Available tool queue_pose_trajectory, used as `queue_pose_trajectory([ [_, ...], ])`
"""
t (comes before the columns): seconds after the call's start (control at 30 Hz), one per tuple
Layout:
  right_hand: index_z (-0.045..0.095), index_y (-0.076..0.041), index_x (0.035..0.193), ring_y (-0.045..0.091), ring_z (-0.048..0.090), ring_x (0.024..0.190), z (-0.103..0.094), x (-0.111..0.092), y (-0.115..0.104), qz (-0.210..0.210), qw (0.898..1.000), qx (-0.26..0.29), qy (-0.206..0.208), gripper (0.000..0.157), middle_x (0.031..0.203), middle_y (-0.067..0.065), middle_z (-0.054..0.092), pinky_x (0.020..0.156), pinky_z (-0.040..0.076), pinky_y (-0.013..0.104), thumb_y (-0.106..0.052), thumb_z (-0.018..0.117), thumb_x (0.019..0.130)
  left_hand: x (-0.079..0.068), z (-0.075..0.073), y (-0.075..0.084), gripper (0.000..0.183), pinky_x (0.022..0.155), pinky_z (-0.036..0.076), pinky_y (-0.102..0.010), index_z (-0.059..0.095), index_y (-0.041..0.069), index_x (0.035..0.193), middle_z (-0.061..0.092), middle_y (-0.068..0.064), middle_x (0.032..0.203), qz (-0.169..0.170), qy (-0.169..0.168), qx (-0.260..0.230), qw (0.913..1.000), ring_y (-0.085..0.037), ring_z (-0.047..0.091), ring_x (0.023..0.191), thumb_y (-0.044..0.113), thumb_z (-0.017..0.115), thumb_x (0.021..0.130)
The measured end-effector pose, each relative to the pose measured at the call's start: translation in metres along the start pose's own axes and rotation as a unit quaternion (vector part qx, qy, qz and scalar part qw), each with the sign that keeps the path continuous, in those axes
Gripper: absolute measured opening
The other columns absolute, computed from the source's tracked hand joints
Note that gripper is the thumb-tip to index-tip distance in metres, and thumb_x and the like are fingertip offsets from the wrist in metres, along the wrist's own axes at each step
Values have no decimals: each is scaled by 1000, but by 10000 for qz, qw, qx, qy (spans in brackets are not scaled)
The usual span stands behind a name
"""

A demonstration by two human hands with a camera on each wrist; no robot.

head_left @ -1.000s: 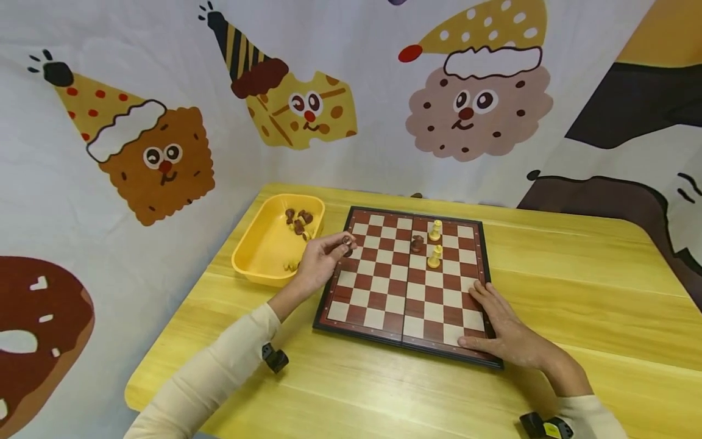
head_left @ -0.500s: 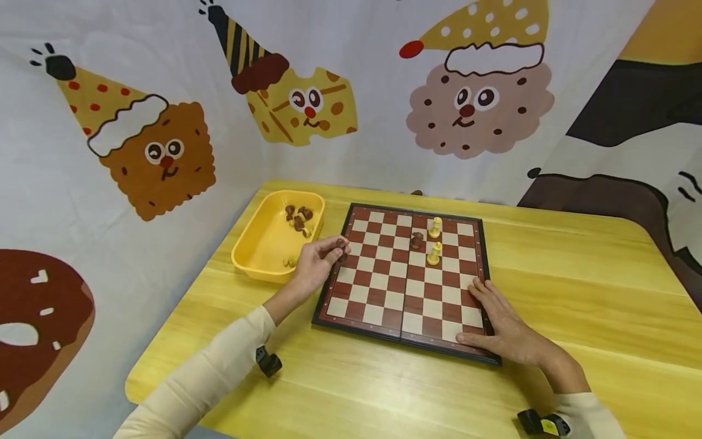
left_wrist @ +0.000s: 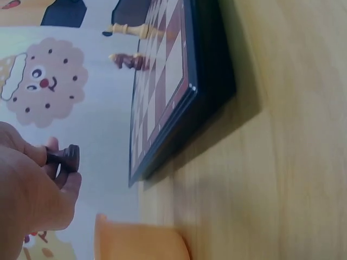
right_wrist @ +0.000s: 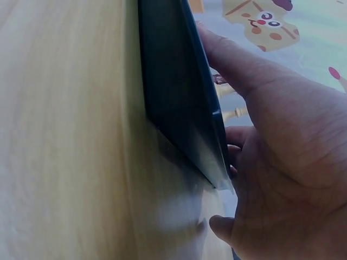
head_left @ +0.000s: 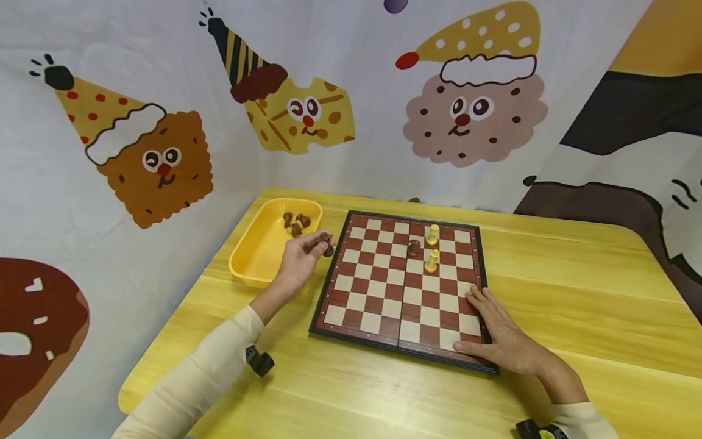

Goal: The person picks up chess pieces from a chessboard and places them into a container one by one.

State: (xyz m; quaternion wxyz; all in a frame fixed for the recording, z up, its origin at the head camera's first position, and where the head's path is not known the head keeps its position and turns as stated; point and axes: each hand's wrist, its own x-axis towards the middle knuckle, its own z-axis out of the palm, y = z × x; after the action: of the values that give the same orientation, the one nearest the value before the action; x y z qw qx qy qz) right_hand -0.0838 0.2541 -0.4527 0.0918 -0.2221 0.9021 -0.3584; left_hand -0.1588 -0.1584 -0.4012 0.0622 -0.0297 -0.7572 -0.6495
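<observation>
My left hand (head_left: 296, 263) pinches a small dark brown chess piece (head_left: 328, 246) between thumb and fingers. It is in the air by the board's left edge, close to the yellow tray (head_left: 239, 268). In the left wrist view the piece's round base (left_wrist: 71, 158) sticks out past the fingers; its top is hidden. My right hand (head_left: 510, 341) rests on the right edge of the chessboard (head_left: 373, 305), fingers spread and thumb on the near corner. Toward the board's far side stand a brown knight (head_left: 414, 248) and two cream-yellow pieces, one farther (head_left: 432, 235), one nearer (head_left: 431, 262).
Several brown and yellow chess pieces (head_left: 297, 224) lie in the tray's far end, left of the board. All stands on a yellow wood-grain table (head_left: 351, 390). A white cloth with cartoon figures (head_left: 378, 164) hangs behind and at the left.
My left hand has moved left with the brown piece, from over the board's left edge toward the tray. My right hand stays on the board. The head view has shifted slightly.
</observation>
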Motion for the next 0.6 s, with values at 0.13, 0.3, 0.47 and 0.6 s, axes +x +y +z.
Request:
queue_pose_trajectory([
  [0.13, 23, 3, 159, 46, -4, 151, 0, -1, 0, 39, 10000, -20, -15, 103, 166, 23, 9, 107, 12, 79, -39, 82, 86, 2, -9, 0, 28, 92, 54, -28, 64, -11, 129, 69, -25, 117, -84, 235, -254, 9994, -36, 66, 113, -5, 57, 102],
  [0.3, 23, 3, 159, 46, -4, 150, 0, -1, -2, 86, 10000, -8, -46, 103, 166, 23, 9, 107, 11, 79, -40, 82, 86, 2, -24, -3, 29, 95, 52, -28, 65, -7, 130, 70, -19, 120, -172, 513, -92, 9985, -28, 65, 116, -1, 58, 103],
  [0.47, 22, 3, 159, 45, -4, 151, 0, -1, -2, 96, 9999, -2, -78, 104, 167, 23, 8, 106, 12, 79, -40, 82, 86, 4, -42, -13, 29, 98, 52, -36, 65, -7, 131, 69, -19, 121, -165, 647, 599, 9960, -29, 63, 117, 0, 58, 103],
  [0.6, 22, 2, 159, 45, -4, 151, -1, -1, -2, 128, 9999, 31, -68, 104, 167, 22, 8, 106, 13, 80, -40, 83, 86, 7, -52, -20, 29, 98, 51, -46, 64, -9, 130, 68, -23, 121, -185, 722, 853, 9936, -32, 63, 116, -2, 58, 103],
])
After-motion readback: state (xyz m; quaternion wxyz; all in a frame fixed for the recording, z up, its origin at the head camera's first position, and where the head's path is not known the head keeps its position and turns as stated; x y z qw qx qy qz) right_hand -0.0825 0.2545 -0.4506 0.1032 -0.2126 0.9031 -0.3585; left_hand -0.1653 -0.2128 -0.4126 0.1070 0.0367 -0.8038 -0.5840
